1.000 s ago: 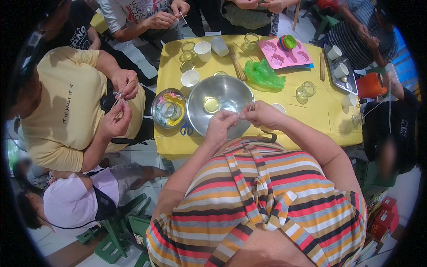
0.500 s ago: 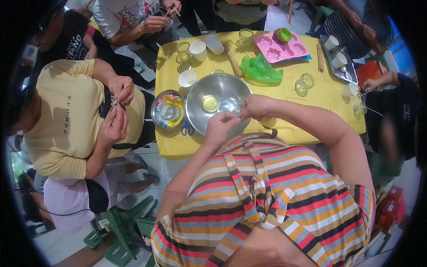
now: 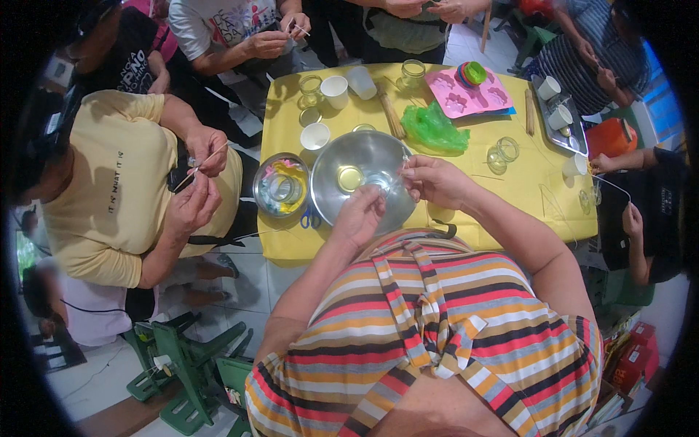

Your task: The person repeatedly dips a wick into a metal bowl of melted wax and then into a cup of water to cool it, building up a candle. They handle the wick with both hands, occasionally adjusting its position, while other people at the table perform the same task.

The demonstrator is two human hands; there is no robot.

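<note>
Both my hands are above a wide steel bowl [image 3: 326, 197] on the yellow table. My right hand [image 3: 439, 182] pinches a thin pale strand [image 3: 406, 154], whose tip pokes up past the fingers. To its lower left, my left hand [image 3: 361, 215] has thumb and fingertips pressed together; anything between them is too small to make out. A small gap separates the two hands. Inside the bowl lie a gold jar lid [image 3: 349, 178] and a clear glass jar [image 3: 376, 179], partly hidden by my fingers.
Left of the bowl are a steel dish [image 3: 258, 191] holding a glass jar and colourful pieces, blue scissors [image 3: 311, 216] and white cups [image 3: 315, 136]. Beyond lie thin sticks [image 3: 392, 116], a green plastic bag [image 3: 435, 130] and a pink mold [image 3: 446, 90]. Other people work around the table.
My hands have moved apart, the right one shifting right and turning so its fingers show. The left hand has moved slightly. The view has shifted a little.
</note>
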